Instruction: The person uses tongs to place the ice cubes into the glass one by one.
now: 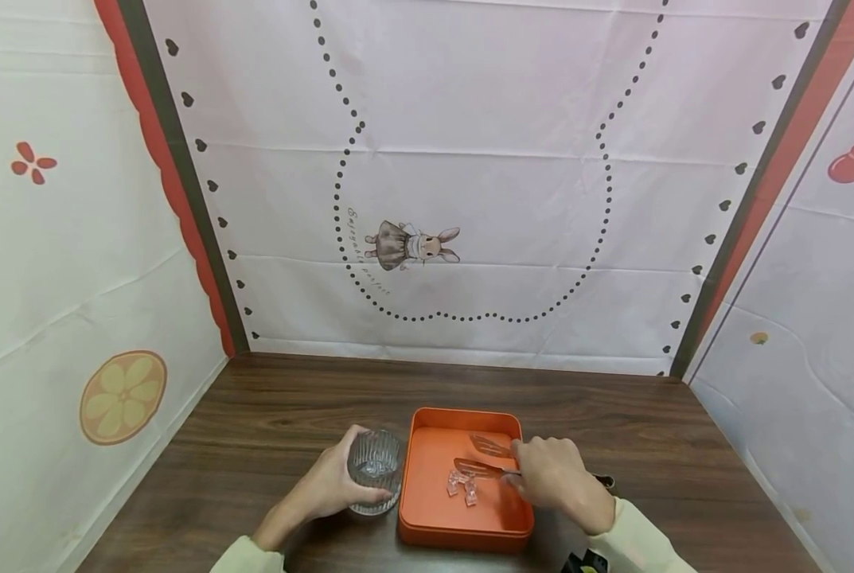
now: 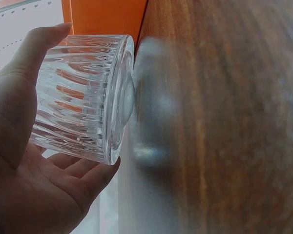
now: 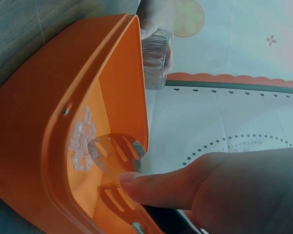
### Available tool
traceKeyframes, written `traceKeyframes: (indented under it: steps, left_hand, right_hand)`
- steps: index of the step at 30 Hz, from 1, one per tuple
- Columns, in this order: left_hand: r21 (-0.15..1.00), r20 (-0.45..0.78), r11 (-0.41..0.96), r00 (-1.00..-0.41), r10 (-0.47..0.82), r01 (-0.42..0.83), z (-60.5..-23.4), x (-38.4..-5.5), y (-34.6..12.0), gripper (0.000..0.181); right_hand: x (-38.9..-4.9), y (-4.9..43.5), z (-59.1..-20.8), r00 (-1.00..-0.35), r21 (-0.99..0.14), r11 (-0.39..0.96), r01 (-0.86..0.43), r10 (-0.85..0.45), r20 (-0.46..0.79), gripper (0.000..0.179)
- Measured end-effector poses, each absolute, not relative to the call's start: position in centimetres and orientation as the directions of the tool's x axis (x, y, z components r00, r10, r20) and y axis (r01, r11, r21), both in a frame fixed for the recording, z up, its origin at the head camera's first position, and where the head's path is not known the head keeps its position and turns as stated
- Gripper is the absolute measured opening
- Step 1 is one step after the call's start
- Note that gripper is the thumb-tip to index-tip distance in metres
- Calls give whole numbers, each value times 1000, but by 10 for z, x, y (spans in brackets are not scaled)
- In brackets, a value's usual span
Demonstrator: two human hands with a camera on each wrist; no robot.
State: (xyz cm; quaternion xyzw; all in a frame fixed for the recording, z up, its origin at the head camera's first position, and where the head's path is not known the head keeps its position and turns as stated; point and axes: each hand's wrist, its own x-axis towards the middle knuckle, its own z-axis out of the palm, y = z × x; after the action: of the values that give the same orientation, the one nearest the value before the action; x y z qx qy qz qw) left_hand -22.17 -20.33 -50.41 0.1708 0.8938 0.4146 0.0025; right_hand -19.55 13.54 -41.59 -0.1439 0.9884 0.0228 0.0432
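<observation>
My left hand (image 1: 332, 481) is wrapped around a clear ribbed drinking glass (image 1: 376, 461), thumb on one side and fingers on the other. In the left wrist view the base of the glass (image 2: 83, 92) is close to the tabletop; whether they touch I cannot tell. Just right of it stands an orange box (image 1: 423, 509) with low walls. Several clear cubes (image 1: 471, 497) lie clustered on its floor. My right hand (image 1: 555, 477) grips a pair of slotted metal tongs (image 1: 478, 468) over the box, their two ends apart beside the cubes (image 3: 81, 139), with nothing between them.
Box and glass stand near the front of a dark wooden table (image 1: 312, 398). Printed cloth walls enclose it at the back (image 1: 498, 207), left and right. A black wrist device (image 1: 586, 563) shows by the right sleeve (image 1: 637, 541).
</observation>
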Motion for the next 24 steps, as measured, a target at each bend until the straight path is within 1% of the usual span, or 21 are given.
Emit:
traceKeyframes:
  steps: [8, 12, 19, 24]
  left_hand:
    - [745, 118, 602, -945, 304, 287, -503, -222, -204, 93]
    - [745, 125, 600, -945, 303, 291, -502, -222, -203, 92]
    - [746, 133, 598, -946, 297, 293, -503, -221, -203, 91]
    - [741, 143, 600, -944, 298, 301, -503, -222, -204, 90]
  right_hand:
    - [-195, 134, -411, -964, 39, 967, -251, -247, -97, 33]
    - [-196, 133, -410, -966, 42, 969, -243, -238, -99, 32]
    - [-200, 132, -410, -971, 80, 970, -231, -224, -87, 33]
    - [-200, 132, -410, -969, 70, 969, -237, -230, -90, 32]
